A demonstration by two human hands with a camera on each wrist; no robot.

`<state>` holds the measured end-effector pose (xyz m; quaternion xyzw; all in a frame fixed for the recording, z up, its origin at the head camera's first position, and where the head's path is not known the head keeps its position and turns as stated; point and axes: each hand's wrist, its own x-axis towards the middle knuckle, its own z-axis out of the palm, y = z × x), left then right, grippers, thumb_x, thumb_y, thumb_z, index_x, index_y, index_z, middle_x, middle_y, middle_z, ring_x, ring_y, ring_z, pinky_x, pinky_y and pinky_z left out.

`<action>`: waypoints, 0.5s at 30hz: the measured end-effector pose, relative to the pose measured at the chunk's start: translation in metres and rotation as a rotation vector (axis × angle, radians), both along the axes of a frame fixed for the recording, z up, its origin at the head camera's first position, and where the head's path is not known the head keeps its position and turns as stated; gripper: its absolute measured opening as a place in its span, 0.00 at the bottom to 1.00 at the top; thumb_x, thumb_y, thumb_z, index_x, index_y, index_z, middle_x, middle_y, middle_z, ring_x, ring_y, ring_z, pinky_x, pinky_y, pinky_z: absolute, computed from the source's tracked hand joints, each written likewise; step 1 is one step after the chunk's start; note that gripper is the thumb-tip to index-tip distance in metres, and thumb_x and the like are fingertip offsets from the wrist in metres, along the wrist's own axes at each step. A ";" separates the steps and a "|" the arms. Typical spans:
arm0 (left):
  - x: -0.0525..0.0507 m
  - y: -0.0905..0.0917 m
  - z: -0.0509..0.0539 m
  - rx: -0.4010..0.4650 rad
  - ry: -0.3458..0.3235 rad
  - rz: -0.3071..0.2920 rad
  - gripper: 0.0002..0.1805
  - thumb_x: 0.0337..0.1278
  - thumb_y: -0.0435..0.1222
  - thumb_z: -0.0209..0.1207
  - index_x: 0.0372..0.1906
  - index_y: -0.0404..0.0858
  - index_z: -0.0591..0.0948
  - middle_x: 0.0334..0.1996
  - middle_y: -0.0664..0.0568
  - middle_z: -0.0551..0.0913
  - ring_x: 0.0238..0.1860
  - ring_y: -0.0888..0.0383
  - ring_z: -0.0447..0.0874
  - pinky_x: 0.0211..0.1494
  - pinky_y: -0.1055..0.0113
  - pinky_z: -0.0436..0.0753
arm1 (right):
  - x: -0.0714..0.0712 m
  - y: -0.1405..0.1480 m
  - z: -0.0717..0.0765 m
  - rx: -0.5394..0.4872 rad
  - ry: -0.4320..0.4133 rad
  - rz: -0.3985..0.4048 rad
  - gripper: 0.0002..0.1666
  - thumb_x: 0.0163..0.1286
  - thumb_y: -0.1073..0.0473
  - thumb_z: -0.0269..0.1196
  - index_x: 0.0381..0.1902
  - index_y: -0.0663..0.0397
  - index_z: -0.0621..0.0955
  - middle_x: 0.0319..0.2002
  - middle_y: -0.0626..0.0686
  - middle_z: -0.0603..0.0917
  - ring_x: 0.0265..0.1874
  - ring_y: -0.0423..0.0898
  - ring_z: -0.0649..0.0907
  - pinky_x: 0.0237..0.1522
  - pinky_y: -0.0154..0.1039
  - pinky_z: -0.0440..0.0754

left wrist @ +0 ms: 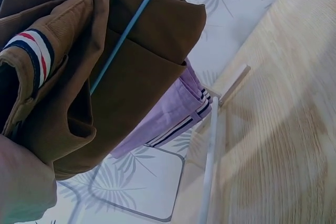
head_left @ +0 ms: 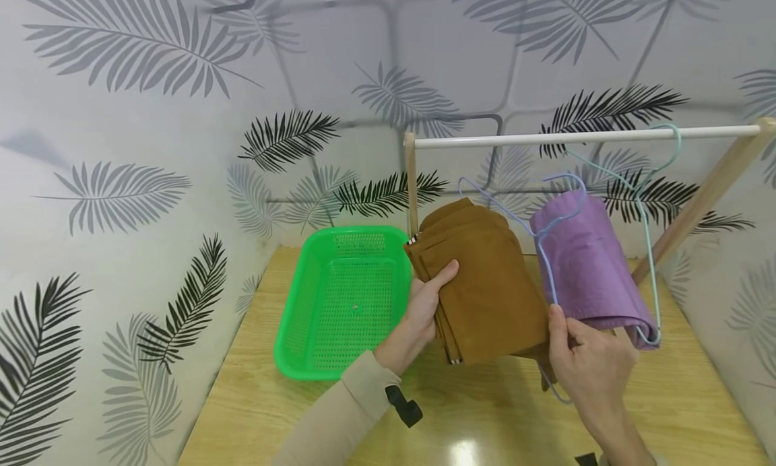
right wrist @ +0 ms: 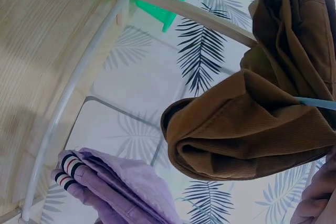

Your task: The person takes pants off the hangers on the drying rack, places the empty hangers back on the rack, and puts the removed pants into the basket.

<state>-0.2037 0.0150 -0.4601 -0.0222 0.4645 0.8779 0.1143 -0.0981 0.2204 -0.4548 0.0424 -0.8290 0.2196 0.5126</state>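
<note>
A folded brown garment (head_left: 485, 284) with a striped band hangs over a blue hanger (head_left: 548, 267). My left hand (head_left: 418, 314) grips its left side, thumb on top; the left wrist view shows this hand (left wrist: 26, 182) by the striped band (left wrist: 37, 56). With thumb and forefinger, my right hand (head_left: 591, 365) pinches the hanger's right side, beside the brown cloth. In the right wrist view, part of that hand (right wrist: 317, 192) shows under the brown folds (right wrist: 247, 129). Just behind it, a purple garment (head_left: 585, 257) hangs on a mint green hanger (head_left: 645, 217).
A green perforated basket (head_left: 354, 304) sits on the wooden table (head_left: 242, 398), left of the hands. Behind the garments stands a rack with a white rail (head_left: 521, 140) and wooden legs; the mint green hanger hooks over that rail. Leaf-patterned walls enclose the back and sides.
</note>
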 end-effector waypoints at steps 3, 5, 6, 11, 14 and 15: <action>0.001 0.000 0.001 0.000 -0.010 0.006 0.23 0.66 0.39 0.69 0.62 0.47 0.76 0.45 0.56 0.89 0.42 0.60 0.92 0.48 0.63 0.91 | 0.000 0.001 -0.001 0.012 -0.002 -0.017 0.40 0.77 0.47 0.55 0.03 0.45 0.60 0.02 0.46 0.59 0.13 0.29 0.48 0.17 0.28 0.44; 0.001 0.000 0.002 -0.003 -0.013 0.008 0.23 0.66 0.40 0.69 0.62 0.46 0.76 0.46 0.56 0.89 0.43 0.60 0.92 0.49 0.63 0.91 | -0.001 0.003 -0.003 0.020 -0.001 -0.022 0.40 0.78 0.47 0.55 0.03 0.46 0.60 0.02 0.47 0.60 0.13 0.29 0.49 0.16 0.28 0.44; 0.001 0.000 0.003 -0.004 -0.014 0.007 0.23 0.66 0.40 0.69 0.62 0.46 0.76 0.46 0.56 0.89 0.43 0.60 0.92 0.50 0.62 0.91 | -0.001 0.004 -0.003 0.019 -0.002 -0.022 0.40 0.78 0.47 0.54 0.03 0.46 0.60 0.02 0.47 0.60 0.12 0.29 0.49 0.15 0.28 0.44; 0.001 -0.001 0.006 -0.001 -0.017 -0.015 0.21 0.68 0.42 0.68 0.61 0.46 0.76 0.46 0.57 0.89 0.43 0.61 0.91 0.50 0.63 0.90 | -0.002 0.008 -0.007 0.038 0.009 -0.034 0.41 0.80 0.46 0.52 0.03 0.47 0.60 0.02 0.48 0.61 0.12 0.30 0.49 0.13 0.28 0.43; 0.001 -0.003 0.007 0.004 -0.018 -0.039 0.19 0.69 0.42 0.67 0.60 0.47 0.77 0.44 0.58 0.89 0.42 0.62 0.91 0.48 0.65 0.90 | -0.002 0.011 -0.009 0.046 0.020 -0.036 0.41 0.81 0.45 0.52 0.03 0.47 0.60 0.02 0.48 0.60 0.12 0.30 0.49 0.13 0.29 0.43; 0.001 -0.004 0.008 0.004 -0.017 -0.045 0.19 0.69 0.43 0.66 0.60 0.47 0.77 0.43 0.58 0.89 0.42 0.62 0.91 0.48 0.65 0.90 | -0.002 0.012 -0.010 0.046 0.024 -0.035 0.42 0.81 0.44 0.51 0.03 0.47 0.60 0.02 0.48 0.60 0.12 0.30 0.48 0.12 0.29 0.43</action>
